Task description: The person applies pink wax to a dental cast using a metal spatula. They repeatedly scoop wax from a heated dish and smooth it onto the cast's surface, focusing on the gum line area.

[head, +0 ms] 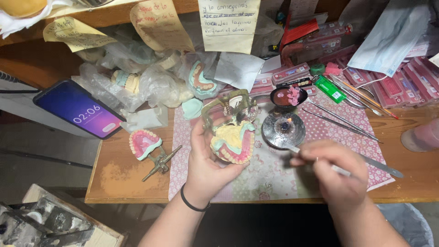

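Left hand (206,160) grips the denture model (233,142), teeth already set in pink wax; right hand (334,171) pinches a metal spatula (292,147) heating at the burner (284,128) beside it, wax shaping unfinished

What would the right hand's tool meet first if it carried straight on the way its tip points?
Most likely the small burner. The right hand holds a thin metal tool aimed up and left, its tip at the burner's shiny rim near the flame. Height above the rim is hard to judge from this view.
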